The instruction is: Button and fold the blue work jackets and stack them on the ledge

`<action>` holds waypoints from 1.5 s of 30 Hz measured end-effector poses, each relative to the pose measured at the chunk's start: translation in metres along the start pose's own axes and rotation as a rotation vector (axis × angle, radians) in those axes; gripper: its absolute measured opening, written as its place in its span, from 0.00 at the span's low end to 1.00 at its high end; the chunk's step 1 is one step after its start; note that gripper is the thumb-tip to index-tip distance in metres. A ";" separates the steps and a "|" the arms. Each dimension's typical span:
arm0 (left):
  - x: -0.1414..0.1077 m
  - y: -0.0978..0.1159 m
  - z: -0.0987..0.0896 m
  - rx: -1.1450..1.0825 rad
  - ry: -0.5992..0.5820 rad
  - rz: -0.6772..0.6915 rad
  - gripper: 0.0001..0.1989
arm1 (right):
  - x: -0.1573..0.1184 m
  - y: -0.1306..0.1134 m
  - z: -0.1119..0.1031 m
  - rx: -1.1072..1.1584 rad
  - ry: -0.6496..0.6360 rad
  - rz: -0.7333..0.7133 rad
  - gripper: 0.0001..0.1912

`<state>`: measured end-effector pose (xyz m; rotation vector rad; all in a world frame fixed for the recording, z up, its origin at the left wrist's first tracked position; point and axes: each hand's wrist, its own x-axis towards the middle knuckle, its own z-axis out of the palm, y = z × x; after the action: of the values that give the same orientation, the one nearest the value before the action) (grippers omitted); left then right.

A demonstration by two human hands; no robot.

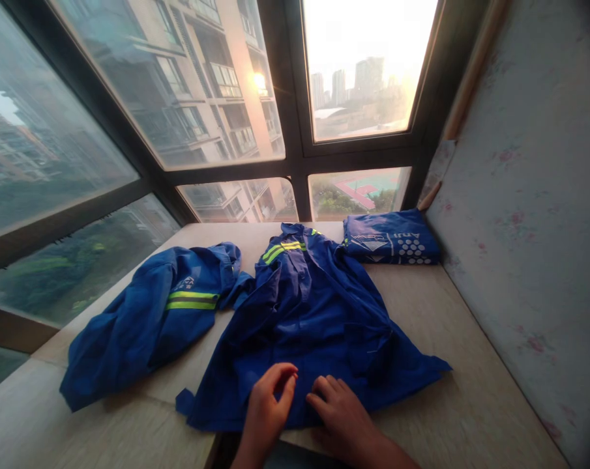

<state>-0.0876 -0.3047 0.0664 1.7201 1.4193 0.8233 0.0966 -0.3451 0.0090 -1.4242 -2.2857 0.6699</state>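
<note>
The left hand [268,398] curves loosely beside the right hand [342,407], both with fingers bent.

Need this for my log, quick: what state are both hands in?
Left hand: curled, thumb near forefinger, over the spread blue jacket; whether it grips cannot be told.
Right hand: fingers curled over the jacket's lower part; grip cannot be told.

On my left I see a rumpled blue jacket [138,326]; a folded blue bundle [385,238] sits beside the floral wall [510,189], apartment buildings [201,85] outside.
</note>
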 end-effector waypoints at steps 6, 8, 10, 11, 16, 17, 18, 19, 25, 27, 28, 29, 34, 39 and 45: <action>-0.013 -0.021 0.035 0.064 0.032 -0.046 0.10 | 0.007 0.013 0.001 0.218 0.071 0.068 0.08; -0.017 -0.022 0.037 0.070 0.049 -0.042 0.11 | 0.009 0.018 0.000 0.377 0.138 0.115 0.08; -0.020 -0.020 0.041 0.067 0.048 -0.030 0.13 | 0.014 0.021 0.000 0.506 0.200 0.169 0.09; -0.021 -0.019 0.043 0.062 0.045 -0.021 0.13 | 0.016 0.022 0.001 0.550 0.225 0.191 0.09; -0.015 -0.015 0.055 0.059 0.044 -0.013 0.13 | 0.023 0.023 0.000 0.644 0.320 0.282 0.12; -0.012 -0.014 0.057 0.061 0.043 -0.022 0.14 | 0.023 0.024 -0.001 0.658 0.342 0.288 0.13; -0.010 -0.012 0.058 0.060 0.041 -0.031 0.14 | 0.022 0.025 -0.002 0.673 0.364 0.292 0.14; -0.008 -0.010 0.059 0.057 0.034 -0.038 0.15 | 0.021 0.025 -0.003 0.685 0.383 0.293 0.14; -0.004 -0.006 0.060 0.065 0.006 -0.063 0.15 | 0.014 0.029 -0.003 0.708 0.393 0.263 0.16; -0.004 -0.010 0.060 0.088 0.020 -0.063 0.12 | 0.012 0.030 -0.002 0.709 0.384 0.243 0.16; -0.004 -0.013 0.061 0.088 0.018 -0.061 0.10 | 0.012 0.030 -0.002 0.707 0.381 0.236 0.16; -0.005 -0.016 0.061 0.080 0.011 -0.057 0.09 | 0.011 0.030 -0.001 0.704 0.380 0.231 0.15; -0.005 -0.034 0.066 0.074 0.026 -0.018 0.10 | 0.011 0.028 0.001 0.628 0.388 0.199 0.14; -0.006 -0.038 0.070 0.121 0.044 0.013 0.11 | 0.013 0.023 0.008 0.521 0.391 0.181 0.12; -0.007 -0.036 0.070 0.152 0.013 0.102 0.11 | 0.016 0.023 0.018 0.320 0.446 0.239 0.10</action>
<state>-0.0479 -0.3180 -0.0003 1.9192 1.4441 0.7994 0.0970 -0.3254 -0.0178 -1.5183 -1.6090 0.6697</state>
